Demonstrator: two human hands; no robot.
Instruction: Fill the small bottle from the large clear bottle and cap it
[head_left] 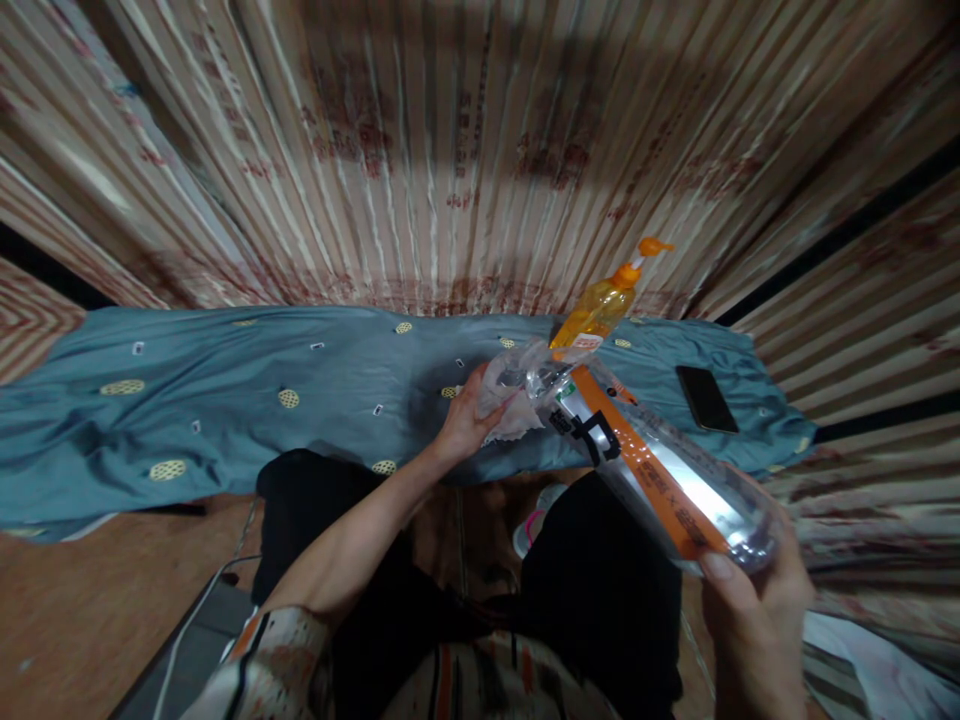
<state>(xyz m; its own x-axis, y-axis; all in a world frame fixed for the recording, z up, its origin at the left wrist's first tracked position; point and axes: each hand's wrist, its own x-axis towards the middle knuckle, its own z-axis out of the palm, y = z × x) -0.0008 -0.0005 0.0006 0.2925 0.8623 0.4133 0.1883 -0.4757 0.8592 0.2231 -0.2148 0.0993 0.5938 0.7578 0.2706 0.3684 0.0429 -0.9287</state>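
Observation:
My right hand is closed around the base end of a large clear plastic bottle with an orange and silver label. The bottle lies tilted in the air, its neck pointing up and left. At that neck, my left hand grips a crumpled white tissue, which touches the bottle's end; some of its fingers are hidden behind the tissue. Just behind the neck stands a pump bottle of yellow-orange liquid with an orange pump head, its lower part partly covered by the clear bottle.
A blue cloth with yellow patterns covers the long narrow surface before me. To the right lies a black phone. Patterned curtains hang close behind and at both sides. A white cable runs down at lower left.

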